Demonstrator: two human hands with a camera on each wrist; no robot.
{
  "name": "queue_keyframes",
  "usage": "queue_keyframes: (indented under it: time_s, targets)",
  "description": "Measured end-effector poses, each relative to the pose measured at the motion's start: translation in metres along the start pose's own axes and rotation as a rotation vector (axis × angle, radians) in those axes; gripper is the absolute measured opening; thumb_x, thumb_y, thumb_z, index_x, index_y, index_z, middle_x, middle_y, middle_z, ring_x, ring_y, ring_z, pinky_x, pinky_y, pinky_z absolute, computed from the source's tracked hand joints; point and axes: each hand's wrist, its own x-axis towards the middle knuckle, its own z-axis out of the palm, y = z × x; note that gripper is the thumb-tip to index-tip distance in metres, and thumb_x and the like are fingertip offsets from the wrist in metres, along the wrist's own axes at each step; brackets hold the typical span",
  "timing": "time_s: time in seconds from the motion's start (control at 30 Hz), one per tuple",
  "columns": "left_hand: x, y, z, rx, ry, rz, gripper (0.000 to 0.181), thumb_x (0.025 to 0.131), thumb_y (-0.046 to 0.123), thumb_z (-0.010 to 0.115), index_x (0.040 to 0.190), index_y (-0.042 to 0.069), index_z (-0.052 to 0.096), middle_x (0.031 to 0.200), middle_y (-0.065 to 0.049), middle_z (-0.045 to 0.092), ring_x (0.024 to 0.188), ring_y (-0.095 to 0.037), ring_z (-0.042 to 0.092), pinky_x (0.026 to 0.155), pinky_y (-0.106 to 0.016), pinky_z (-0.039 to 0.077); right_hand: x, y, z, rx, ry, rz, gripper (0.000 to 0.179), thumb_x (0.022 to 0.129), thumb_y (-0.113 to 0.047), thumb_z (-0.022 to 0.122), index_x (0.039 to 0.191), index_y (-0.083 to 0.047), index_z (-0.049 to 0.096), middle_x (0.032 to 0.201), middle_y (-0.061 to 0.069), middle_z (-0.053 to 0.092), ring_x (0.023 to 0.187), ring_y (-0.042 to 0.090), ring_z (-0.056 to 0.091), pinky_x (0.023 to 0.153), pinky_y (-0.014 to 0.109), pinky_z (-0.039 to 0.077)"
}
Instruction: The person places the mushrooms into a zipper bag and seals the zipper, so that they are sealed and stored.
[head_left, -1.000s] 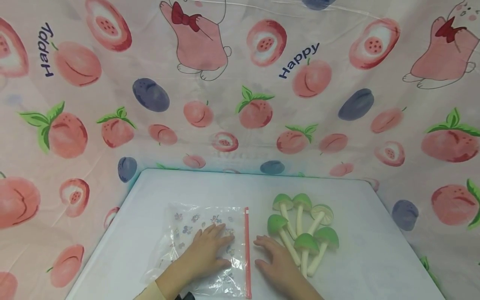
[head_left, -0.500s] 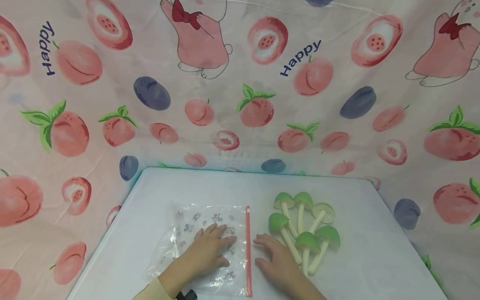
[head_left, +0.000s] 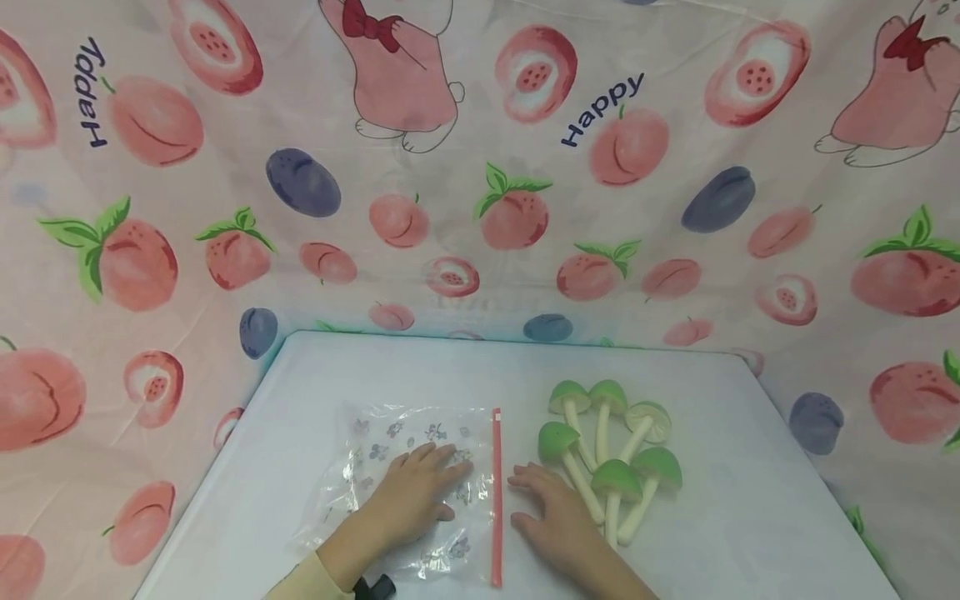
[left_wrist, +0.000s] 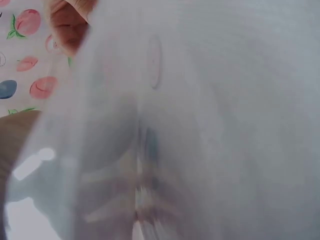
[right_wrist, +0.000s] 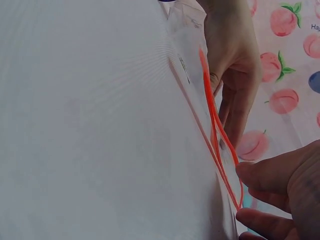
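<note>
A clear zip bag [head_left: 382,429] with small printed figures lies on the white table, its red zip edge [head_left: 497,492] towards the right. My left hand [head_left: 412,496] rests on the bag with fingers spread. Beside the zip edge, my right hand [head_left: 558,521] lies with loosely bent fingers, apart from it in the head view. In the right wrist view, the red zip strips [right_wrist: 212,107] bow apart at the bag's mouth, and my right fingertips overlap their near end. The left wrist view looks through blurred clear plastic [left_wrist: 115,90].
Several mushrooms [head_left: 617,479] with green caps and pale stems lie in a cluster right of my right hand. A fruit-printed cloth [head_left: 450,208] hangs behind and beside the white table [head_left: 750,517]. A black item [head_left: 375,587] is at my left wrist.
The head view has shifted slightly, so everything sits a little higher in it. My left thumb has drawn in a bit; both hands keep their places.
</note>
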Motion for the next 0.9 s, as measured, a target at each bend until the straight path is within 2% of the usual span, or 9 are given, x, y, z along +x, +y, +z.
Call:
queue_keyframes:
  time_s: [0.33, 0.6, 0.9]
  targets:
    - [-0.0005, -0.0025, -0.0001, -0.050, 0.020, -0.014, 0.072, 0.091, 0.035, 0.083, 0.157, 0.033, 0.055, 0.167, -0.009, 0.049, 0.153, -0.042, 0.046, 0.118, -0.068, 0.044, 0.0004, 0.0000, 0.0015, 0.009, -0.009, 0.006, 0.045, 0.087, -0.016, 0.084, 0.131, -0.021, 0.074, 0.152, 0.001, 0.066, 0.151, 0.033, 0.052, 0.126, 0.060, 0.040]
    - [0.0007, -0.0033, 0.0007, -0.062, 0.024, -0.020, 0.071, 0.091, 0.028, 0.081, 0.157, 0.032, 0.056, 0.166, -0.009, 0.050, 0.153, -0.041, 0.046, 0.117, -0.066, 0.047, 0.0010, 0.0044, 0.0067, -0.014, 0.010, -0.031, 0.046, 0.085, -0.016, 0.085, 0.130, -0.021, 0.075, 0.152, 0.002, 0.065, 0.150, 0.035, 0.052, 0.125, 0.060, 0.040]
    - [0.0013, -0.0041, 0.0001, -0.073, 0.061, -0.022, 0.068, 0.091, 0.020, 0.081, 0.154, 0.029, 0.060, 0.162, -0.010, 0.055, 0.150, -0.039, 0.050, 0.112, -0.063, 0.051, 0.0041, 0.0002, 0.0080, -0.026, 0.007, -0.072, 0.048, 0.083, -0.017, 0.087, 0.129, -0.021, 0.075, 0.151, 0.008, 0.064, 0.147, 0.040, 0.053, 0.124, 0.065, 0.040]
